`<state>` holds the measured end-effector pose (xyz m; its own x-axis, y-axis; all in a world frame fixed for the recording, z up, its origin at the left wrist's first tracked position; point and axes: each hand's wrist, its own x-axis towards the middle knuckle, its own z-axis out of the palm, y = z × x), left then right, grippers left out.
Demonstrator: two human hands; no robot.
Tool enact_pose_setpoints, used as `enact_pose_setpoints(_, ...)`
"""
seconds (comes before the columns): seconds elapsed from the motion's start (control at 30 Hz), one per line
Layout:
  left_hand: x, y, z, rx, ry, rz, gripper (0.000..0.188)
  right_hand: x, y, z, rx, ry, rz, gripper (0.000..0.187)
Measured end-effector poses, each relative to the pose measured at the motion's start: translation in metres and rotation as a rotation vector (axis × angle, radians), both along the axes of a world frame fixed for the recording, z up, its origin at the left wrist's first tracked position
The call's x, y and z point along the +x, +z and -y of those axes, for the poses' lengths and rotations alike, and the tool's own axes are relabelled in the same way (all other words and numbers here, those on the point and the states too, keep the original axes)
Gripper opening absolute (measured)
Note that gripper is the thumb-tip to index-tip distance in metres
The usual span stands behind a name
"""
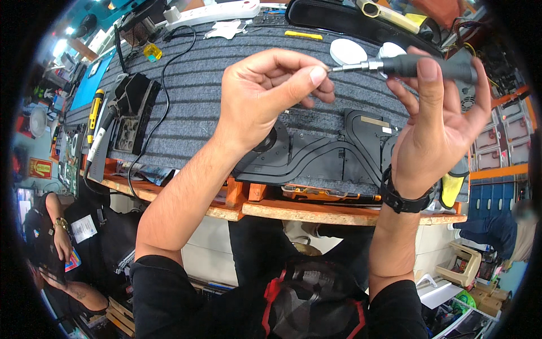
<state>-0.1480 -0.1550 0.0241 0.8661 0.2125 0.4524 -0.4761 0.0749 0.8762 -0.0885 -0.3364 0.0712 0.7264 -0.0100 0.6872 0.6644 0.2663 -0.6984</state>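
Grey striped carpet [195,107] covers the table [333,215], whose bare wooden edge runs on the near side of the fingers in a crowded workroom. Above the carpet, a dark-handled screwdriver [402,65] is held nearly level between the two hands: the right hand [443,121] grasps the handle, thumb on the near side and the other fingers spread about it, while the left hand [262,93] pinches the tip of the bit between thumb and index finger; whether something tiny is caught there too, I cannot tell. Below the fingers, toward the person, a flat black panel [316,158] with curved ridges lies near the table's edge. Just beyond the bit are a large white disc [347,52] and a smaller white round piece [390,50]; farther off, past the left fingertips, lie a yellow strip [303,34] and a white power strip [217,10]. Well to the left of the fingers, a black stand [132,116] has a yellow-and-black tool [96,110] beside it, with a blue mat [92,85] beyond. As for containers, a small yellow jar [152,52] sits beyond that stand, its contents unclear; an orange-and-black case [333,195] is tucked under the table's edge, below the fingers; clear-fronted drawers [515,131] right of the right hand hold reddish-brown pieces too small to name; and a beige crate [473,259] stands low on the right, near cardboard boxes [488,296]. Far left, a co-worker's hand [64,246] hangs beside the table.
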Motion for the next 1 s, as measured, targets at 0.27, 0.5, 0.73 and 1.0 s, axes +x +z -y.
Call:
enact_pose_setpoints(0.27, 0.008, -0.005, -0.024, 0.069, -0.046, 0.09, 0.037, 0.002, 0.0, 0.009, -0.21, 0.129, 0.04, 0.076)
enact_pose_setpoints(0.5, 0.009, 0.007, -0.043, -0.103, 0.108, 0.005, 0.057, -0.019, -0.036, 0.005, -0.443, 0.423, 0.184, 0.083)
enact_pose_setpoints(0.73, 0.009, 0.004, -0.046, -0.035, 0.113, 0.077, 0.053, -0.018, -0.05, -0.003, -0.562, 0.398, 0.296, 0.084)
enact_pose_setpoints(1.0, 0.009, 0.0, -0.046, -0.037, 0.115, 0.109, 0.051, -0.022, -0.038, -0.004, -0.768, 0.345, 0.336, 0.082)
